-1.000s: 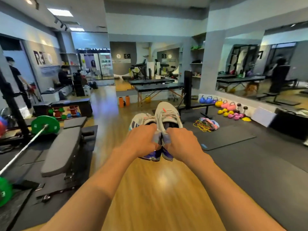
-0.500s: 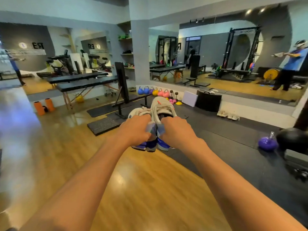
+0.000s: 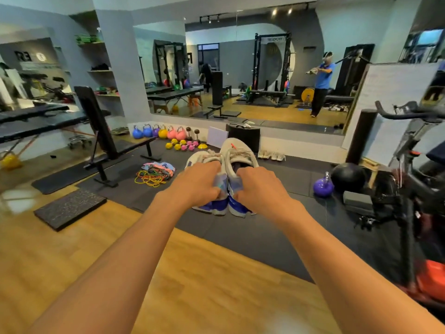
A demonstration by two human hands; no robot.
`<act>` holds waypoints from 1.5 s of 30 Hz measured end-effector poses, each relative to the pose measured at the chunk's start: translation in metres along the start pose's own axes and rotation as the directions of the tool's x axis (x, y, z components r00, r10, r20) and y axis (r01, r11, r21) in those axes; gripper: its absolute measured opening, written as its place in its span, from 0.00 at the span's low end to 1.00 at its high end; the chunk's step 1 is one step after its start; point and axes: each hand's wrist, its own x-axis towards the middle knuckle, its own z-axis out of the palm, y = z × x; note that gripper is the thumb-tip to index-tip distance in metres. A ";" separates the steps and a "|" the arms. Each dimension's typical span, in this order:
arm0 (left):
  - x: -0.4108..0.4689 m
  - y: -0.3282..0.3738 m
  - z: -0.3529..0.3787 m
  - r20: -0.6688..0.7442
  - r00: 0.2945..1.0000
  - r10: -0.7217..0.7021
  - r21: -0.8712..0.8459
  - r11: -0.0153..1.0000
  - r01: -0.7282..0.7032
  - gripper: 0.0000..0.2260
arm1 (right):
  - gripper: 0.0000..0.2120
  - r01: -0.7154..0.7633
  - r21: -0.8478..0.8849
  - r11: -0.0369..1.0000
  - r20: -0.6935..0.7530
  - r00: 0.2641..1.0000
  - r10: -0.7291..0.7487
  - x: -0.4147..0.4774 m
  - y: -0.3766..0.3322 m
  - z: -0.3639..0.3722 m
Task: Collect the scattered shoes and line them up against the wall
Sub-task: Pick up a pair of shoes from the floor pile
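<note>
- L hand (image 3: 199, 182) at frame ctr: fingers curled round the heel end of the left sneaker (image 3: 204, 157); fingertips hidden under the shoe.
- R hand (image 3: 260, 189) just beside it: fingers curled round the heel end of the right sneaker (image 3: 238, 153).
- Both sneakers (pale grey uppers, blue heels) are held off the floor, side by side and touching, toes pointed toward the mirror wall (image 3: 301, 141).
- Black rubber mat (image 3: 240, 235) is seen below the shoes, wood floor (image 3: 204, 285) in the lower frame.
- Pair of light shoes (image 3: 271, 154) noted at the wall base, just right of ctr.
- Kettlebell row (image 3: 159, 132) along the wall, upper left of ctr.
- Rope/band tangle (image 3: 154, 173) left of ctr, near the incline bench (image 3: 101, 126).
- Purple kettlebell (image 3: 323, 186) beside a black ball (image 3: 348, 177), mid-right; exercise bike (image 3: 409, 165) at the right edge.
</note>
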 end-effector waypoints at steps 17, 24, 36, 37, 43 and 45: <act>0.346 -0.001 0.095 0.051 0.988 0.143 -0.090 0.986 -0.138 0.12 | 0.05 -0.187 0.019 0.982 0.015 0.982 0.187 0.244 0.227 0.044; 0.501 -0.009 0.158 0.084 0.972 0.218 -0.158 0.966 -0.203 0.12 | 0.05 -0.302 -0.011 0.953 0.049 0.952 0.302 0.344 0.321 0.073; 0.763 0.022 0.250 0.092 0.909 0.407 -0.173 0.905 -0.388 0.11 | 0.08 -0.541 -0.050 0.840 0.047 0.839 0.543 0.507 0.495 0.114; 0.783 0.026 0.260 0.089 0.902 0.422 -0.169 0.899 -0.404 0.11 | 0.08 -0.544 -0.062 0.837 0.037 0.836 0.547 0.521 0.512 0.118; 0.909 0.043 0.320 0.084 0.904 0.420 -0.164 0.900 -0.403 0.12 | 0.09 -0.565 -0.067 0.822 0.028 0.823 0.568 0.615 0.627 0.150; 0.951 0.046 0.335 0.104 0.906 0.410 -0.132 0.909 -0.396 0.12 | 0.10 -0.583 -0.052 0.810 0.058 0.808 0.586 0.648 0.665 0.158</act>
